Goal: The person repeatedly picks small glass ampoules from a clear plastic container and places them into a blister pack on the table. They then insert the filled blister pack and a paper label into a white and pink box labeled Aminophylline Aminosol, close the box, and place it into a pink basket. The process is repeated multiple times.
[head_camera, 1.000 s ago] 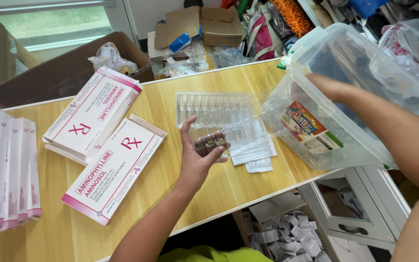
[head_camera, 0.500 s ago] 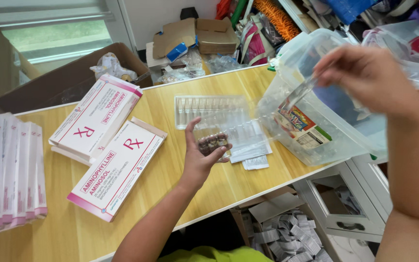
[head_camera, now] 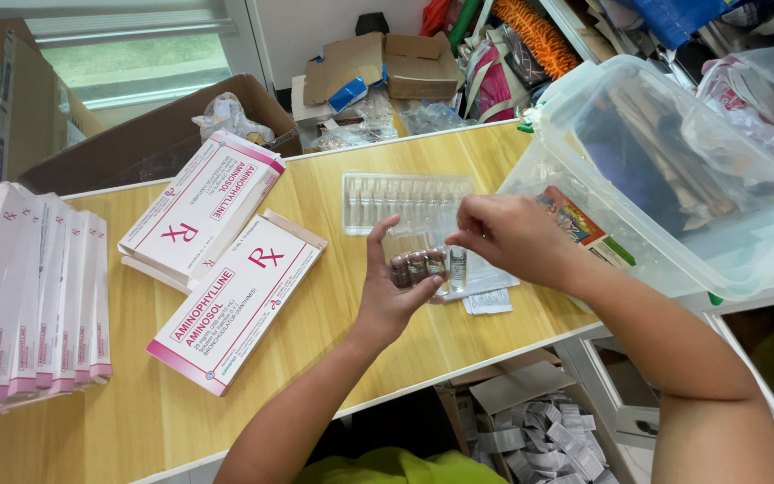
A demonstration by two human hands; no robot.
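My left hand point(head_camera: 385, 291) is cupped palm up over the wooden table point(head_camera: 315, 358) and holds a row of small brown glass ampoules point(head_camera: 416, 267). My right hand point(head_camera: 508, 235) pinches one more ampoule point(head_camera: 457, 263) at the right end of that row. Just behind both hands lies a clear plastic ampoule tray point(head_camera: 405, 202), and folded white paper leaflets point(head_camera: 487, 300) lie under and beside the hands.
Two flat white-and-pink medicine boxes point(head_camera: 226, 260) lie left of the hands; a row of the same boxes point(head_camera: 29, 296) stands at the far left. A clear plastic bin point(head_camera: 674, 179) tilts off the table's right end. Cardboard boxes point(head_camera: 145, 134) and clutter sit behind.
My right hand came out of the clear bin and moved left to my left hand, bringing an ampoule to the row held there. The left hand stayed in place.
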